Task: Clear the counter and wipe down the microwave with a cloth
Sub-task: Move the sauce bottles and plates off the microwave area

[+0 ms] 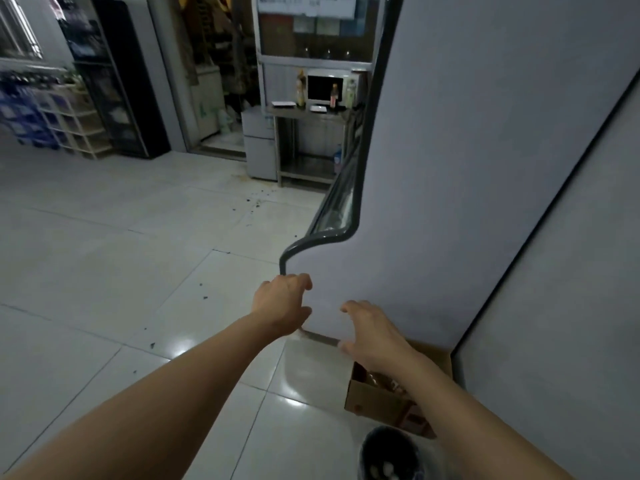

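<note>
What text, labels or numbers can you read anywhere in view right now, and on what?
None can be read.
White notice above the microwave: printed lines, too blurred.
Bottles on the counter: labels too small.
Cardboard box on the floor: no legible print.

dim room, glossy tiled floor (104,254)

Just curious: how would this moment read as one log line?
left hand: empty, fingers curled | right hand: empty, open | microwave: far off on counter, bottles beside it | cloth: not seen
</note>
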Demonstrator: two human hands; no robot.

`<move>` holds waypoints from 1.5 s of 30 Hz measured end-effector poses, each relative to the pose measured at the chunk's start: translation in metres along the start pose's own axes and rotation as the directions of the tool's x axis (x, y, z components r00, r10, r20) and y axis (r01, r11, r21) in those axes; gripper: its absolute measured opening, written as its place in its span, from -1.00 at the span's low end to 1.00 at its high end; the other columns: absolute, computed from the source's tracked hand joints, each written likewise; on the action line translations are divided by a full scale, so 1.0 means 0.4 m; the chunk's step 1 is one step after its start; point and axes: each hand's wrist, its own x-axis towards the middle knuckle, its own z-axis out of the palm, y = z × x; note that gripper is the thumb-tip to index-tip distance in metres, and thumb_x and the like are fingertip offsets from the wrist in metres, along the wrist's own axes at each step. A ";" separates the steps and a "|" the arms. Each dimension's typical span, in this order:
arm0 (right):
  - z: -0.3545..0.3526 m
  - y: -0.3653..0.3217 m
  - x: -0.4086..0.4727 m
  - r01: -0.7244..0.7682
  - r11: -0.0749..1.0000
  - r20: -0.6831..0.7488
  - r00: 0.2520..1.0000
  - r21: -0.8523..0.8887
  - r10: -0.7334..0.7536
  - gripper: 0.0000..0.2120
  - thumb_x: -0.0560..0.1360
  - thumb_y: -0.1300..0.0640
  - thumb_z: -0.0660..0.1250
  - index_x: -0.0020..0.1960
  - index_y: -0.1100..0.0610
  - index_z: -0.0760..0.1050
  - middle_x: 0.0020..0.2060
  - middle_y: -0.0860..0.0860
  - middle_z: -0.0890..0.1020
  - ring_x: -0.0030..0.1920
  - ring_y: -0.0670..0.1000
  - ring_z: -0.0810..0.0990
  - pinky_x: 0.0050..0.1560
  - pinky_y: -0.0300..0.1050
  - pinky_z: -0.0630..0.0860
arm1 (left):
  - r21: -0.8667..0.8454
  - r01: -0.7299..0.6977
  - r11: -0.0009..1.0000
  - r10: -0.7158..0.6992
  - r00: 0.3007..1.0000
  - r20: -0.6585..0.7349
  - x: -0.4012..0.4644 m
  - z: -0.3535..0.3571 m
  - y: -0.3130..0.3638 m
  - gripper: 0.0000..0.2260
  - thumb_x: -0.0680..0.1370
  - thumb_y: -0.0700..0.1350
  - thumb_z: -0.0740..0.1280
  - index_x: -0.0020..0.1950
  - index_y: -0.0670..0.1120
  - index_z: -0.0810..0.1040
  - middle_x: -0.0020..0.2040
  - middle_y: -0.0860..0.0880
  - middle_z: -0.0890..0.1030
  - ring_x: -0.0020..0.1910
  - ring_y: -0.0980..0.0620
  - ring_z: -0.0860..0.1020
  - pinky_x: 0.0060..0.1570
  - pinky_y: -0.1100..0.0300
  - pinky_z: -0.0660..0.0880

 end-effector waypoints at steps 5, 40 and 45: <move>0.006 -0.157 0.116 0.059 0.998 -0.042 0.997 -0.026 -0.060 -0.42 0.48 0.09 0.36 0.43 0.06 0.22 0.31 0.03 0.38 0.30 0.03 0.35 0.23 -0.13 0.35 | -0.019 0.031 0.999 -0.032 0.999 -0.044 0.020 -0.096 -0.161 -0.64 0.49 -0.01 0.36 0.27 0.01 0.42 0.23 -0.01 0.55 0.19 -0.05 0.51 0.15 0.04 0.46; 0.039 -0.830 1.325 0.176 0.982 -0.032 0.983 -0.064 -0.179 -0.35 0.46 0.04 0.37 0.46 0.06 0.15 0.39 0.03 0.30 0.38 0.06 0.29 0.29 -0.02 0.37 | -0.081 0.200 0.976 -0.208 0.972 -0.108 0.773 -0.428 -1.189 -0.65 0.48 -0.02 0.34 0.26 0.04 0.42 0.19 0.06 0.54 0.12 0.02 0.51 -0.13 0.17 0.41; -0.018 -0.839 1.529 0.171 0.983 -0.043 0.984 -0.073 -0.175 -0.34 0.46 0.04 0.38 0.46 0.06 0.15 0.39 0.03 0.30 0.40 0.06 0.27 0.28 -0.02 0.36 | -0.091 0.184 0.979 -0.194 0.974 -0.117 0.964 -0.451 -1.245 -0.64 0.48 -0.02 0.34 0.26 0.04 0.42 0.20 0.05 0.53 0.14 0.00 0.50 -0.08 0.13 0.45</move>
